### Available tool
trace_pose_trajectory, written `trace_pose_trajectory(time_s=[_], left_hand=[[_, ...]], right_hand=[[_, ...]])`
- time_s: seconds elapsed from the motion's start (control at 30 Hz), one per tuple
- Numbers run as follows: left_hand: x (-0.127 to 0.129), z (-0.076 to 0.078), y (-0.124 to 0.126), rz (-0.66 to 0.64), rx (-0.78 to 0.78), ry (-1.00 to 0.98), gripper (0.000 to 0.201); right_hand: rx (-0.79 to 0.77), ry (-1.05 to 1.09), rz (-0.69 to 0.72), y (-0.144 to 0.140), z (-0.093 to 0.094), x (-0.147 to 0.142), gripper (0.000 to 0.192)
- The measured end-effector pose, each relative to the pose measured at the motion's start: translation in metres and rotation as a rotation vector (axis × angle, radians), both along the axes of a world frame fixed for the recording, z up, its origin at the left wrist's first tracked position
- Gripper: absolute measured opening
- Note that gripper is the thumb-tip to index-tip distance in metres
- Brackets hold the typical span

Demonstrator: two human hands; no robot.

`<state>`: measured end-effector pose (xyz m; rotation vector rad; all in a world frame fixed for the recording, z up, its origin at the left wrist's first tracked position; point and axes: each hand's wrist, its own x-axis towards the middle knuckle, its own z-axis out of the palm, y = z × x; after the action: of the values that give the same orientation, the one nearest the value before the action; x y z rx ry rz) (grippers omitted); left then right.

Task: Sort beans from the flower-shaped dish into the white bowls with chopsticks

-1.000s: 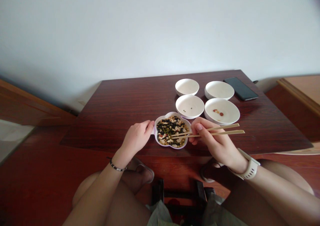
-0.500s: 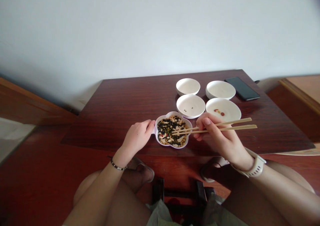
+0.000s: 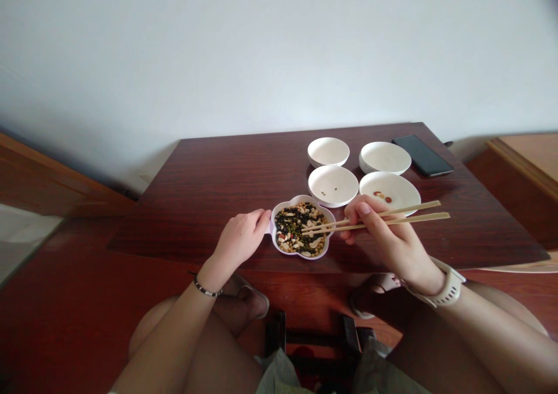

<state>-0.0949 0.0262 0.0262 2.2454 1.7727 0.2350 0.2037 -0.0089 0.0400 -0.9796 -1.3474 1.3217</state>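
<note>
My left hand [image 3: 242,235] is closed on the short handle of a flower-shaped dish [image 3: 274,242] at the table's front edge. Mixed beans, seeds and nuts [image 3: 300,225] fill the dish. Between the fingers of my right hand [image 3: 379,225] is a pair of wooden chopsticks [image 3: 418,212], whose tips rest among the mix near the dish's middle. Whether the tips pinch a piece is too small to tell. Just beyond the dish stands a white bowl [image 3: 333,179] with a few small green beans. A second white bowl [image 3: 394,185], partly behind my right hand, holds several reddish and pale nuts.
Two more white bowls stand behind, one at the left [image 3: 328,150] and one at the right [image 3: 385,157]. A dark phone [image 3: 422,154] lies right of them on the brown table [image 3: 226,173]. A pale wall rises behind; a wooden piece of furniture [image 3: 523,167] stands at the right.
My right hand and the chopsticks have shifted very slightly, with the tips still in the mix. My left hand stays on the dish handle.
</note>
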Motion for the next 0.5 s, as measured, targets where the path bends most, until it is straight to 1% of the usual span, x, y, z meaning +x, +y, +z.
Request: trace_pose_trajectory(time_s=[0.2, 0.37, 0.5], left_hand=[[-0.0007, -0.0002, -0.0009, 0.005, 0.005, -0.002, 0.047], [-0.0018, -0.0014, -0.0009, 0.004, 0.003, -0.007, 0.048], [-0.0041, -0.0047, -0.0009, 0.002, 0.008, -0.027, 0.047]], right_hand=[[0.018, -0.059, -0.032, 0.0006, 0.0045, 0.0032, 0.038], [0.041, -0.052, -0.110, 0.0037, 0.0085, 0.0061, 0.037], [0.032, -0.027, -0.125, 0.0057, 0.0075, 0.0098, 0.037]])
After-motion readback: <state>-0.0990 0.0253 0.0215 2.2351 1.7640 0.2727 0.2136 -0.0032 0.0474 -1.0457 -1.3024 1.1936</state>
